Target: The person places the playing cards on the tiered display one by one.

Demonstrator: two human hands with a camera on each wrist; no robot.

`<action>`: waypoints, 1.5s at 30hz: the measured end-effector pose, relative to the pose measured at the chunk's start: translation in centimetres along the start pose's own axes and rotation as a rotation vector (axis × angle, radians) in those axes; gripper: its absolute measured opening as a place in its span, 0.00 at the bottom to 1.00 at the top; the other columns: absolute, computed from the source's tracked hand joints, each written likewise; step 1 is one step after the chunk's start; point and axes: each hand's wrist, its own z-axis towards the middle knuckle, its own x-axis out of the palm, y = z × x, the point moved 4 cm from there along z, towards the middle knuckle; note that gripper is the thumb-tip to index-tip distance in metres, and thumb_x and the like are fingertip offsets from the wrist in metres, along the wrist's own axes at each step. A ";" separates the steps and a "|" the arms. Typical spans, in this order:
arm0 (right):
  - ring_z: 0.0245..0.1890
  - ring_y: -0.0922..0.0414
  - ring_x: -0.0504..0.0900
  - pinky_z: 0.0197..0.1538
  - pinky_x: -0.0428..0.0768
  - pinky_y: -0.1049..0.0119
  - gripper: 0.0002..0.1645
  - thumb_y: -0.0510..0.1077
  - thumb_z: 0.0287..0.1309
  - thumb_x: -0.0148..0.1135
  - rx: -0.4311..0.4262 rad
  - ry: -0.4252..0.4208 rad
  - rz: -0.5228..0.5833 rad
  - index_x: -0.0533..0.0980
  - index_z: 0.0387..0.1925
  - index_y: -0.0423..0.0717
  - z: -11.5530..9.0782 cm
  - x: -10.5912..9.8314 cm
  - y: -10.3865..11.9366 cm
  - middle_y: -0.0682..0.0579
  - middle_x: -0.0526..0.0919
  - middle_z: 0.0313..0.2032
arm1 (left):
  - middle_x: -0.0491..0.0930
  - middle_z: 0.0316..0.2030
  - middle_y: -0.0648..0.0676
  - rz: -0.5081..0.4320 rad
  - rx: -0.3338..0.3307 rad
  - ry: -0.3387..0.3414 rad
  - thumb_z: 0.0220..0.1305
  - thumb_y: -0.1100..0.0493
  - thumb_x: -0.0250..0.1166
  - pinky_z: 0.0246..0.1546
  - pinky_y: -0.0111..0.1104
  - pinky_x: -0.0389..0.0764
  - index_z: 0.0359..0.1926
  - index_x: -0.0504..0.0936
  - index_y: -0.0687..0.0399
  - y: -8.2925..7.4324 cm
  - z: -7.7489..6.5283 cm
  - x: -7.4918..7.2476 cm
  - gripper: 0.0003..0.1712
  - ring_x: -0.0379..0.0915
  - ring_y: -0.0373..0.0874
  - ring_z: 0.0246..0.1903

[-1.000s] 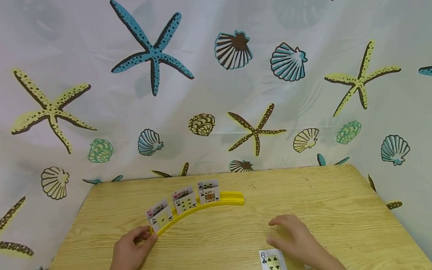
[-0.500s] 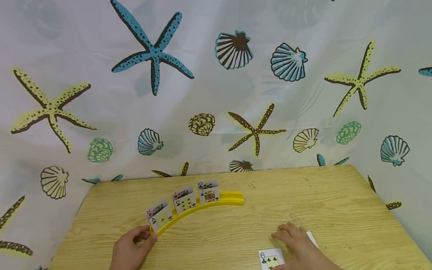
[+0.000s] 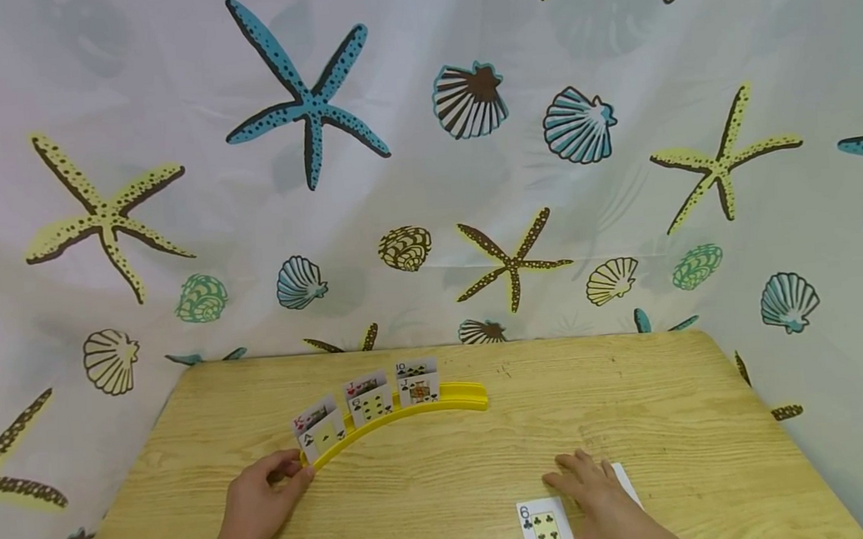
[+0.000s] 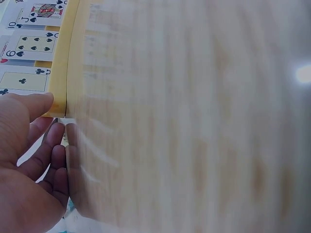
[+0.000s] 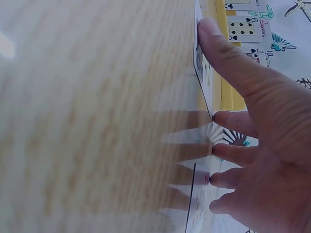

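My left hand [image 3: 255, 495] pinches the near left end of a curved yellow card holder [image 3: 463, 394], thumb in front and fingers behind. Playing cards stand in it in three overlapping pairs: an ace of clubs [image 3: 325, 438] at the left, a six of spades [image 3: 371, 407] in the middle and a jack of spades [image 3: 419, 390] at the right. A six of clubs [image 3: 543, 529] lies face up on the table. Over its right side is my right hand [image 3: 606, 504], thumb on the card and the other fingers spread, tips down near the tabletop. Another card [image 5: 194, 199] lies partly beneath this hand.
The wooden table [image 3: 674, 403] carries the holder at its left and the loose cards at its near right. Behind and around it hangs a white cloth [image 3: 425, 178] printed with starfish and shells.
My right hand has lowered toward the near side, its thumb coming onto the six of clubs and sliding to its near end. The left hand and the card holder stay in place.
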 end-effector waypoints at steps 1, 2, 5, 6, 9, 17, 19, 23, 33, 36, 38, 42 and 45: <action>0.75 0.20 0.54 0.67 0.46 0.15 0.63 0.64 0.34 0.87 0.005 0.002 0.001 0.74 0.70 0.38 0.1 0.0 0.0 0.28 0.65 0.74 | 0.90 0.38 0.51 0.000 -0.001 0.000 0.67 0.49 0.74 0.43 0.37 0.82 0.56 0.87 0.61 0.0 0.0 0.0 0.24 0.86 0.45 0.40; 0.76 0.20 0.54 0.68 0.47 0.16 0.63 0.65 0.35 0.86 0.010 0.005 0.001 0.74 0.70 0.37 0.1 0.1 -0.1 0.28 0.65 0.74 | 0.90 0.38 0.51 -0.001 -0.002 0.000 0.67 0.49 0.74 0.43 0.37 0.82 0.56 0.87 0.61 0.0 0.0 0.0 0.23 0.86 0.45 0.40; 0.76 0.20 0.55 0.68 0.50 0.16 0.62 0.66 0.35 0.84 0.022 0.009 -0.006 0.75 0.69 0.37 0.3 0.1 -0.1 0.28 0.66 0.74 | 0.90 0.38 0.51 0.000 -0.002 -0.002 0.67 0.50 0.74 0.43 0.36 0.82 0.56 0.88 0.60 0.0 0.0 0.0 0.23 0.86 0.44 0.40; 0.76 0.20 0.55 0.68 0.51 0.17 0.62 0.67 0.35 0.84 0.022 0.008 -0.012 0.76 0.69 0.37 0.4 0.0 0.0 0.29 0.67 0.73 | 0.90 0.38 0.51 -0.001 -0.001 -0.003 0.67 0.50 0.74 0.43 0.36 0.82 0.56 0.88 0.60 0.0 0.0 0.0 0.23 0.86 0.44 0.40; 0.74 0.20 0.58 0.67 0.55 0.17 0.59 0.67 0.37 0.83 0.007 -0.005 -0.042 0.78 0.66 0.38 0.4 -0.1 0.1 0.29 0.70 0.71 | 0.90 0.38 0.51 -0.001 0.001 -0.005 0.67 0.50 0.74 0.43 0.36 0.82 0.56 0.88 0.60 -0.1 -0.1 -0.1 0.23 0.86 0.44 0.40; 0.72 0.20 0.63 0.67 0.61 0.20 0.53 0.67 0.37 0.83 -0.025 -0.058 -0.089 0.82 0.61 0.39 0.4 -0.3 0.5 0.31 0.75 0.67 | 0.89 0.38 0.51 -0.006 0.002 -0.002 0.68 0.50 0.74 0.44 0.37 0.82 0.56 0.88 0.59 -0.2 -0.1 -0.2 0.22 0.85 0.44 0.41; 0.72 0.21 0.63 0.67 0.62 0.21 0.52 0.66 0.37 0.83 -0.021 -0.065 -0.082 0.83 0.60 0.39 0.3 -0.2 0.5 0.31 0.75 0.67 | 0.90 0.38 0.50 -0.009 0.003 -0.002 0.68 0.50 0.74 0.44 0.37 0.82 0.56 0.88 0.59 -0.2 -0.1 -0.2 0.22 0.86 0.44 0.41; 0.73 0.21 0.62 0.66 0.64 0.22 0.51 0.66 0.35 0.84 -0.009 -0.076 -0.079 0.83 0.58 0.39 0.4 -0.2 0.5 0.32 0.76 0.66 | 0.90 0.38 0.50 -0.014 0.002 -0.001 0.68 0.49 0.74 0.44 0.37 0.82 0.56 0.88 0.58 0.0 0.0 -0.1 0.22 0.86 0.44 0.41; 0.72 0.23 0.65 0.66 0.66 0.23 0.49 0.66 0.29 0.85 0.020 -0.116 -0.090 0.84 0.53 0.42 0.6 -0.2 0.7 0.35 0.78 0.64 | 0.90 0.38 0.50 -0.017 0.001 0.004 0.68 0.49 0.74 0.44 0.36 0.82 0.56 0.88 0.58 0.2 0.0 0.0 0.22 0.86 0.43 0.41; 0.71 0.23 0.66 0.66 0.67 0.24 0.52 0.67 0.28 0.85 0.023 -0.129 -0.106 0.83 0.54 0.40 0.6 -0.1 0.6 0.35 0.79 0.64 | 0.89 0.38 0.50 -0.018 -0.001 0.007 0.68 0.49 0.74 0.44 0.36 0.82 0.56 0.88 0.58 0.3 0.0 0.0 0.22 0.86 0.43 0.41; 0.71 0.24 0.67 0.66 0.67 0.24 0.54 0.67 0.27 0.85 0.030 -0.134 -0.114 0.83 0.55 0.38 0.5 -0.1 0.6 0.35 0.79 0.64 | 0.89 0.38 0.50 -0.019 -0.001 0.008 0.68 0.48 0.74 0.44 0.36 0.82 0.56 0.88 0.58 0.3 0.0 0.0 0.23 0.86 0.43 0.41; 0.71 0.25 0.67 0.67 0.68 0.26 0.52 0.67 0.26 0.85 0.043 -0.141 -0.121 0.84 0.53 0.39 0.5 -0.2 0.6 0.36 0.79 0.63 | 0.89 0.38 0.50 -0.020 0.005 0.003 0.68 0.49 0.74 0.44 0.36 0.83 0.56 0.88 0.58 0.2 0.0 0.0 0.22 0.86 0.44 0.41; 0.71 0.26 0.67 0.67 0.68 0.26 0.49 0.66 0.26 0.85 0.050 -0.138 -0.109 0.85 0.50 0.40 0.4 -0.2 0.7 0.36 0.79 0.63 | 0.89 0.38 0.50 -0.018 0.010 -0.001 0.68 0.49 0.74 0.44 0.36 0.83 0.55 0.88 0.58 0.3 0.0 0.0 0.22 0.86 0.43 0.40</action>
